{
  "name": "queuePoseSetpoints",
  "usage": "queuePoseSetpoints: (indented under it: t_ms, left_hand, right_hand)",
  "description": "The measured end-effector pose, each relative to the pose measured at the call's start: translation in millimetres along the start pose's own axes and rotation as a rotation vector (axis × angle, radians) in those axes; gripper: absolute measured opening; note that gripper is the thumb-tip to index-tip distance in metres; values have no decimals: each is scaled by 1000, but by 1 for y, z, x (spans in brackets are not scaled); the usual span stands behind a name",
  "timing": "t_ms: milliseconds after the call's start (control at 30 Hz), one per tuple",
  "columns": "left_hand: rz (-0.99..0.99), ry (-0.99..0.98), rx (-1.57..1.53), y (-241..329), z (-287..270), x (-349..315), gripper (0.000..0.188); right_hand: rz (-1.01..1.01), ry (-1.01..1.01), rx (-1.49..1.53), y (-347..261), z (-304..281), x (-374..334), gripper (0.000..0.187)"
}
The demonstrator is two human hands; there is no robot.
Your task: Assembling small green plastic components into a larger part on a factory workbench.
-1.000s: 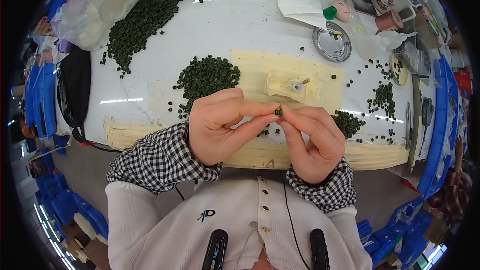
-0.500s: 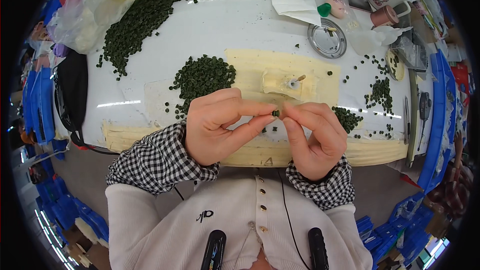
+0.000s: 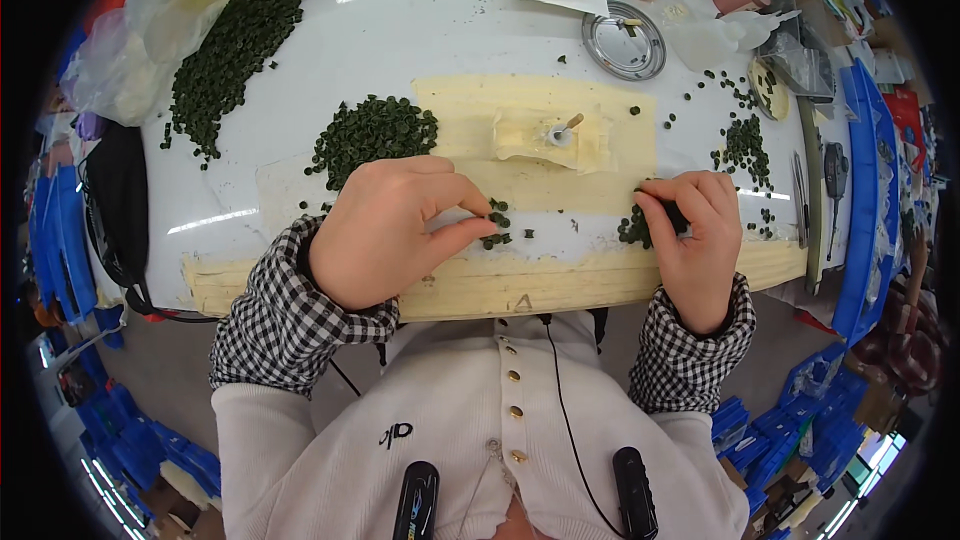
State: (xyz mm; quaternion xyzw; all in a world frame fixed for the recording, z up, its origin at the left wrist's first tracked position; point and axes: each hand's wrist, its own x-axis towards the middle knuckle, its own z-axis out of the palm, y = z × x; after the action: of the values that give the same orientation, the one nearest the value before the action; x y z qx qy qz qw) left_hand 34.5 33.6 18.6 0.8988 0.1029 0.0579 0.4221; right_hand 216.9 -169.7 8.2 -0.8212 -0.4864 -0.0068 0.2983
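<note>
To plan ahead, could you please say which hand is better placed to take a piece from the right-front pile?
Likely the right hand: its grip is at that pile; the left hand is farther left, by other pieces.

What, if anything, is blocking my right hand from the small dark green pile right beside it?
Nothing visible. The right hand has its fingers right at the small dark green pile, partly covering it; whether they grip a piece, I can't tell.

The left hand (image 3: 385, 225) and right hand (image 3: 697, 230) have drawn apart; one sits by a small green cluster (image 3: 499, 225), the other at the right-hand pile (image 3: 632, 230).
</note>
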Motion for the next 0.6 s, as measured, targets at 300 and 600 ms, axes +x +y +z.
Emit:
queuePoseSetpoints:
  t_ms: [300,600]
  left_hand:
    - [-379,-34,-1229,-7,-3,1,20]
    - [-520,-81,-1251,2,-2,5,24]
  right_hand:
    - [-58,-40,-88,-10,7,2,12]
    - [-127,77,-218,-17,18,-5,12]
